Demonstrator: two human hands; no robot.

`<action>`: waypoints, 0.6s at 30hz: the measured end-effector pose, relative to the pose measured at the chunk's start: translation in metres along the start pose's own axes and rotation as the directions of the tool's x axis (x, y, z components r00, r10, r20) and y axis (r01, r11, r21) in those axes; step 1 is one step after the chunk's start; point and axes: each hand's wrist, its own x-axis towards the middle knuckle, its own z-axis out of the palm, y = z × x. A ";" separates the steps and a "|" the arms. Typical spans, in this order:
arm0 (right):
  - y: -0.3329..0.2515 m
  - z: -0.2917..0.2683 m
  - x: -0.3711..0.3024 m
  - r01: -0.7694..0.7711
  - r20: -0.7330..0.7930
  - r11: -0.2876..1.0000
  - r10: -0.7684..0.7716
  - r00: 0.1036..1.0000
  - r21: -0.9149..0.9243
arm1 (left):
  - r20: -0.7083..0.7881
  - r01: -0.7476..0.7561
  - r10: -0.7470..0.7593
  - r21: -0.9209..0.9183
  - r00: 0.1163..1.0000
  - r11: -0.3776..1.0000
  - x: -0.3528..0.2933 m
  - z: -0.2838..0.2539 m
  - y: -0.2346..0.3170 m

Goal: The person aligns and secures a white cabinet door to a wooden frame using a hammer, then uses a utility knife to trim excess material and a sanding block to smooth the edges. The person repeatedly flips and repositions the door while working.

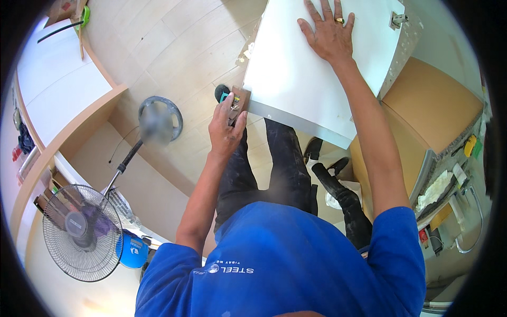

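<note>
A white door panel [311, 68] with a grey edge lies in front of me, with a metal hinge [398, 20] at its far right corner. My right hand [330, 34] rests flat on the panel, fingers spread, a ring on one of them. At the panel's near left corner, my left hand [228, 127] is closed around a small brown block [241, 98]. Teal and yellow parts show by its fingertips, but their kind is unclear. The block is against or very close to the panel's edge; my fingers partly cover it.
A standing fan [79, 227] and blue bucket [132, 251] stand at left, beside a curved white-topped counter [58, 79]. Brown boards [433, 95] and a cluttered sink area with a curved faucet [478, 222] lie at right. A black-clad leg [343, 198] extends beside my legs.
</note>
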 end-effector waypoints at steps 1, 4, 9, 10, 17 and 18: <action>-0.001 0.000 0.000 0.001 -0.004 1.000 -0.001 1.000 -0.008 | 0.003 0.010 -0.010 0.067 1.000 0.998 0.001 0.001 0.001; -0.002 0.003 0.000 0.001 -0.014 1.000 -0.001 1.000 -0.023 | 0.006 0.012 -0.013 0.074 1.000 0.997 0.001 0.002 0.000; 0.004 0.011 0.001 0.023 -0.020 0.999 -0.024 1.000 -0.041 | -0.018 -0.099 0.102 0.146 0.995 0.984 0.025 0.009 -0.005; 0.005 0.013 0.000 0.021 -0.034 0.992 -0.025 0.999 -0.123 | -0.056 -0.169 0.177 0.134 0.983 0.977 0.032 0.011 -0.005; 0.009 0.023 -0.002 0.028 -0.095 0.969 -0.053 0.994 -0.247 | -0.049 -0.146 0.153 0.125 0.987 0.981 0.071 0.030 0.001; 0.010 0.022 -0.002 0.035 -0.072 0.977 -0.052 0.996 -0.208 | -0.056 -0.142 0.149 0.120 0.987 0.983 0.074 0.031 0.003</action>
